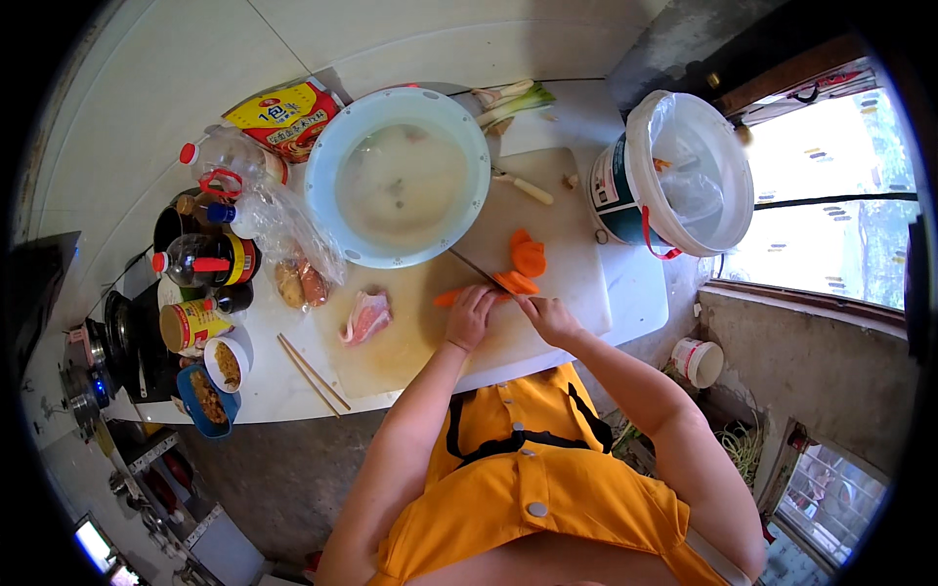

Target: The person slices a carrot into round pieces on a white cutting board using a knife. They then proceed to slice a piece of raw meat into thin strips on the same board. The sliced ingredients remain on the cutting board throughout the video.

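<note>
Large characters and a numeral mark the yellow-red bag.

White table: pale cutting board, wooden chopsticks near front edge, white bowl, blue dish.

Harsh daylight pours through the window between two and three o'clock, bleaching its panes nearly white. The counter is bright and fairly sharp; the floor between seven and eight o'clock sinks into shade. Fisheye distortion bends the tiled wall at twelve, black surrounds everything, and detail around eight o'clock seems soft.
</note>
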